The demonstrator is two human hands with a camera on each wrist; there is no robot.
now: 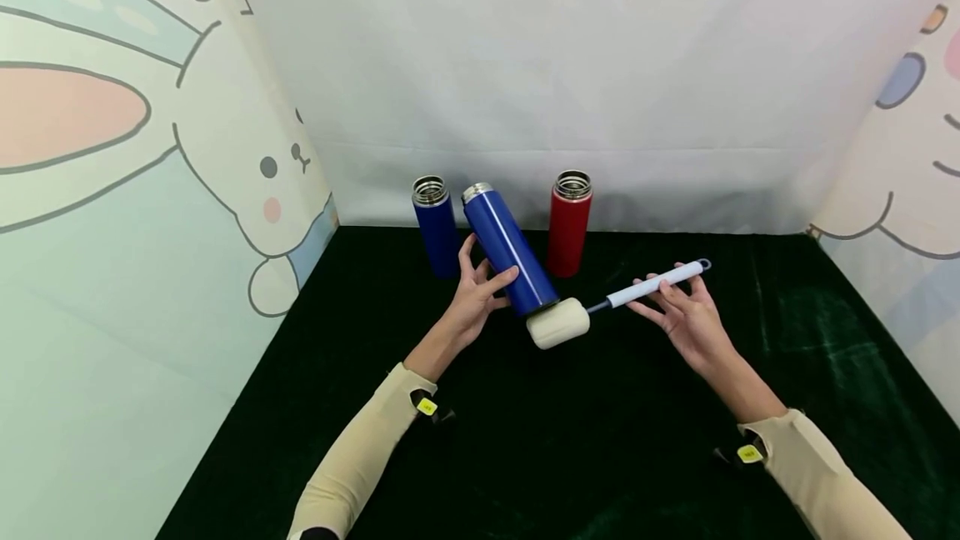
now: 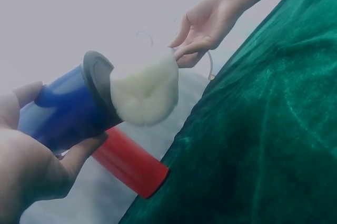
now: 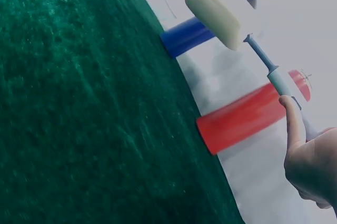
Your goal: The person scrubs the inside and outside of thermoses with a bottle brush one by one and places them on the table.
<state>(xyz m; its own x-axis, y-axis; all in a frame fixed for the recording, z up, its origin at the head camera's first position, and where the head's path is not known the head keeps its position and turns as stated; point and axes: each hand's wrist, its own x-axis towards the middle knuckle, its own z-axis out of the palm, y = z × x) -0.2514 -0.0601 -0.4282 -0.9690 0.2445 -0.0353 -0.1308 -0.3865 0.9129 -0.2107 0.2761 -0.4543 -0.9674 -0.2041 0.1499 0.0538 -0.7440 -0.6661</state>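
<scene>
My left hand (image 1: pixel 477 294) grips a blue bottle (image 1: pixel 510 248) by its lower half, tilted with the open steel mouth up and to the left. In my right hand (image 1: pixel 690 319) is the pale handle of a sponge bottle brush (image 1: pixel 652 283), pinched between thumb and fingers. The brush's cream sponge head (image 2: pixel 145 90) is right at the base of the held bottle, on its outside. Both are raised above the dark green cloth. In the right wrist view the sponge (image 3: pixel 216 11) covers part of the held bottle.
A second blue bottle (image 1: pixel 437 232) without a lid stands upright at the back left. Behind and right of the held bottle stands an open red bottle (image 1: pixel 568 227). Green velvet cloth (image 1: pixel 600 440) covers the table, with a white curtain (image 1: pixel 562 65) behind it.
</scene>
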